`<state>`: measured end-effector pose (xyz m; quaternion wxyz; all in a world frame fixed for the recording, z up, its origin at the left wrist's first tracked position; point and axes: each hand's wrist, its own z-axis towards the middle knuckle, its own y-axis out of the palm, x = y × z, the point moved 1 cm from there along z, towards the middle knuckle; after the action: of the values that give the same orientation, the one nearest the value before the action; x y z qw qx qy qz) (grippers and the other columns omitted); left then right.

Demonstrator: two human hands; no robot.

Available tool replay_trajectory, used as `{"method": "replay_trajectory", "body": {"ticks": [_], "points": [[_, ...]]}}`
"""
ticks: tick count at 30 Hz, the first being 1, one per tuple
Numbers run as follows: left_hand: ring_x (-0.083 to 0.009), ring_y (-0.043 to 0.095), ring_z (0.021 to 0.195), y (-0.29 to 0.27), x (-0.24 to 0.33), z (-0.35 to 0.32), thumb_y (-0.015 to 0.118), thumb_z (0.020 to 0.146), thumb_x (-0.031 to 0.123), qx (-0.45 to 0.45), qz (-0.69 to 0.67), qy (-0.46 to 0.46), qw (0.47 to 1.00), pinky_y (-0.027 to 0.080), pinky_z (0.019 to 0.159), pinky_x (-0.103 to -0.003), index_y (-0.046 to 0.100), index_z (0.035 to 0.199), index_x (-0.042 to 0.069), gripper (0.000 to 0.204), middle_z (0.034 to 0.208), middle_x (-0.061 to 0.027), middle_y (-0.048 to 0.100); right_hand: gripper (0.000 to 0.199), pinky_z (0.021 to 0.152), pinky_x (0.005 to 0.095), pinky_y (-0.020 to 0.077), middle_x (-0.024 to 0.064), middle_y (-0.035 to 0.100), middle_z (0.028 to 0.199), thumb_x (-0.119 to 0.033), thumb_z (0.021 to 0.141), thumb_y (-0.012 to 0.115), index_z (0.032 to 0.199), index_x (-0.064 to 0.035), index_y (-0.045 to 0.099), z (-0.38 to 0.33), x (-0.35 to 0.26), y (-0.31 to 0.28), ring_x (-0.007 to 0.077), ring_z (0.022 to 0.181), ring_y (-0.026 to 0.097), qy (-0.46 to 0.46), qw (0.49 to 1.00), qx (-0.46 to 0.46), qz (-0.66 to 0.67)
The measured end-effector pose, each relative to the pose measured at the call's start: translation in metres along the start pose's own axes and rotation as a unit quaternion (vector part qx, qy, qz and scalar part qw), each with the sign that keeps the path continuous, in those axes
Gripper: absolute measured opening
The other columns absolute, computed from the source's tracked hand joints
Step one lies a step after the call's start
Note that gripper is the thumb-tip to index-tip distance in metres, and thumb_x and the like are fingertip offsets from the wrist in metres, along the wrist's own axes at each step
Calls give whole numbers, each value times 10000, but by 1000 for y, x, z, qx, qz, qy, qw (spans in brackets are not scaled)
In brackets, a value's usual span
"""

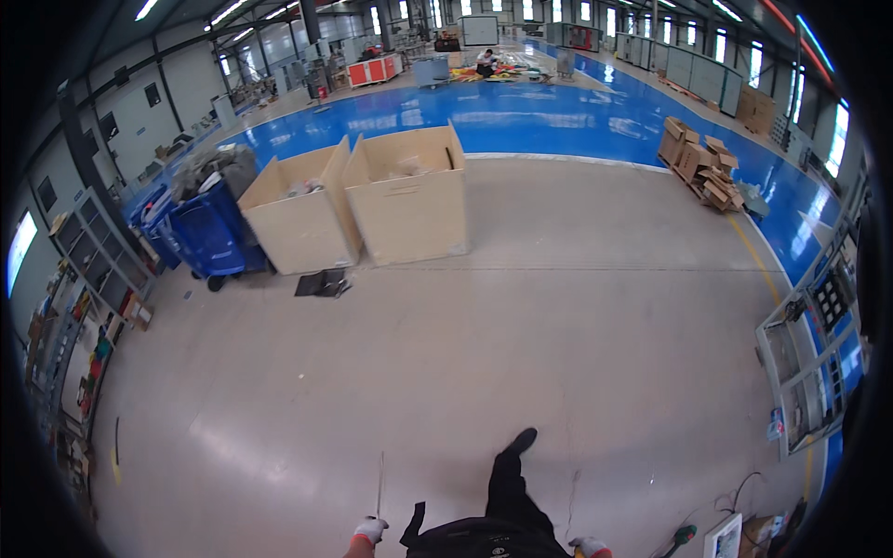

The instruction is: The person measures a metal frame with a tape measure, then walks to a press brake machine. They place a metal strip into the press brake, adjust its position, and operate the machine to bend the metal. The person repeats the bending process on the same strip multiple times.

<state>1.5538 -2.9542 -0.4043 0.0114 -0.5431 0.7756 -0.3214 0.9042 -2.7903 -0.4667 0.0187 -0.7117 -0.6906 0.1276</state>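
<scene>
A: Left hand (370, 530)?
B: Gloved, fingers curled round the near end of a thin rod (380, 484), which points out over the grey floor (372, 372).
A: Right hand (589, 547)?
B: Partly cut off; cannot tell its grip.
A: Progress?
B: Rod is in hand, that much done. Foot (523, 440) forward, mid-stride, it seems. Wooden crates (419, 219) well apart, near the floor's far edge. Using the rod looks still left.
</scene>
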Motion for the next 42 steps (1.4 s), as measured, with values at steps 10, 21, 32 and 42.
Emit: {"method": "replay_trajectory", "body": {"ticks": [10,21,32,42], "points": [[-326,715,867,19,395,135,584,988,278,-59,138,58,987,588,740,-477,755,1153,62,321,942,-172,739,703,922,477,555,235,739,1206,-567,800,762,1220,-3,739,63,-521,-86,353,1075,694,-145,947,-9,-286],[-282,730,790,85,853,338,703,890,240,-109,126,41,985,607,687,-431,741,1172,-2,374,934,-167,751,831,733,381,629,160,730,1140,-380,809,816,1496,3,547,77,-1176,-178,254,933,730,-263,965,10,-12],[-285,733,828,51,1332,552,735,820,331,-72,185,25,980,600,789,-414,713,1249,16,533,940,-156,755,556,679,415,638,165,728,941,-295,878,805,1321,-2,643,236,-1507,-287,291,817,749,-68,991,-3,-117],[-259,729,791,109,1691,656,744,880,299,-105,-8,-59,993,595,731,-403,719,1216,25,434,935,-144,767,582,830,419,601,165,743,1164,-449,828,797,1256,-61,727,334,-2021,-375,283,970,732,-109,884,-19,-454]]}}
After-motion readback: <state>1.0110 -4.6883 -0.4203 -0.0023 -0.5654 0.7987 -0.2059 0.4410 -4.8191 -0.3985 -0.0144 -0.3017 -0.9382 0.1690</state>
